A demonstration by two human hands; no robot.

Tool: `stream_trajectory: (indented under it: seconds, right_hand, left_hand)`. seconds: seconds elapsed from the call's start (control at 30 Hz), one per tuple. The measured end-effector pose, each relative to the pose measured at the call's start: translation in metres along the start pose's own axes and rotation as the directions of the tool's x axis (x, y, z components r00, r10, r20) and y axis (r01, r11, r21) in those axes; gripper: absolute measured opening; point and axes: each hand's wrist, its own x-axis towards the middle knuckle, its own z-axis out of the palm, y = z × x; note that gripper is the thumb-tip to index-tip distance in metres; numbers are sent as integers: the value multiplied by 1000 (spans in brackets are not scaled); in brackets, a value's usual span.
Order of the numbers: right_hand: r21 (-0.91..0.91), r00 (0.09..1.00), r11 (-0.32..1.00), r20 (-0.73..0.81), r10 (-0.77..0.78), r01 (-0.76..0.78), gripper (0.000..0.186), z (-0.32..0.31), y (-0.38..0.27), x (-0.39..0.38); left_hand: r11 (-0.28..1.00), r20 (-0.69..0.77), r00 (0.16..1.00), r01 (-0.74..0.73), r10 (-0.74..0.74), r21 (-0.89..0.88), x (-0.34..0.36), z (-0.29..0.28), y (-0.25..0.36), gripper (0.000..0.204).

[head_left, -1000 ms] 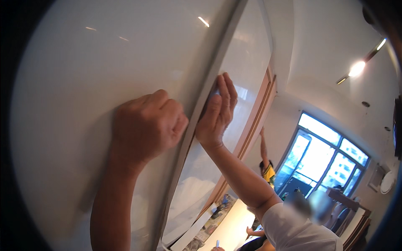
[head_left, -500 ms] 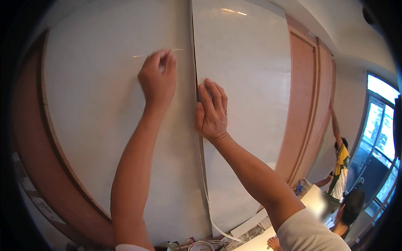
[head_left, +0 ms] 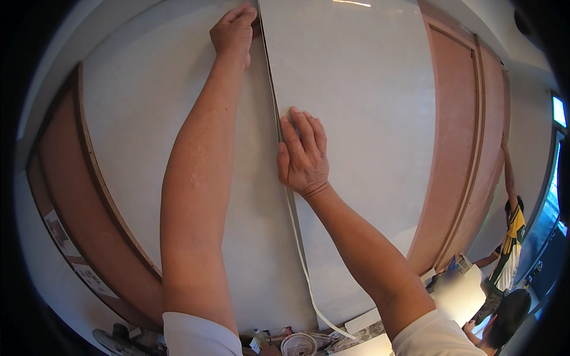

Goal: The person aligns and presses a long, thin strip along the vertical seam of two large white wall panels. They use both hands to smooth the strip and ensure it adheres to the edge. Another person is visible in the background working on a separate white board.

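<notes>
Pressing flat against the wall, the right hand lies with fingers together and extended on the left edge of the right-hand glossy white rectangular wall panel, its thumb side along the thin pale trim strip that runs down the vertical joint between this panel and the left-hand glossy white wall panel. An open palm spreads pressure over the strip and the panel edge, which seems the reason for laying it flat instead of gripping. The left hand reaches high up the same joint, near the top edge of the panels, its fingers curled at the strip; whether they pinch the strip or only push on it cannot be told, since the fingertips are turned away from the camera. Holding the strip at two heights keeps it in line with the seam. Below the right wrist the strip leaves the joint and hangs loose, curving down to the right toward the lower edge of the wall, so only the upper part looks seated. Bare reddish-brown board framing flanks the white panels on both sides. At the foot of the wall lies a coil of pale cord or strip among small clutter. Another person in a yellow and green shirt reaches up the wall far to the right.
</notes>
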Motion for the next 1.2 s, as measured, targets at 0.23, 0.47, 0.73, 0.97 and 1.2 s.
stream_trajectory:
  seconds: [0.23,0.47,0.73,0.97,1.2]
  right_hand:
    - [8,1000,1000,-7,-8,8,48,-1,-3,-1]
    - [16,1000,1000,4,5,-5,49,-1,-6,0]
    - [18,1000,1000,-9,1,-1,50,-1,-5,-1]
    - [23,1000,1000,-4,13,-13,49,-2,-5,-1]
    - [46,999,999,-23,27,-26,45,-4,-9,0]
  left_hand:
    - [1000,62,998,3,-5,28,3,-8,1,35]
    - [993,55,992,116,-118,34,12,-8,8,32]
    - [986,95,983,148,-155,83,20,-11,10,30]
    - [979,68,978,191,-196,74,19,-5,14,26]
    - [960,38,960,279,-279,1,17,3,23,26]
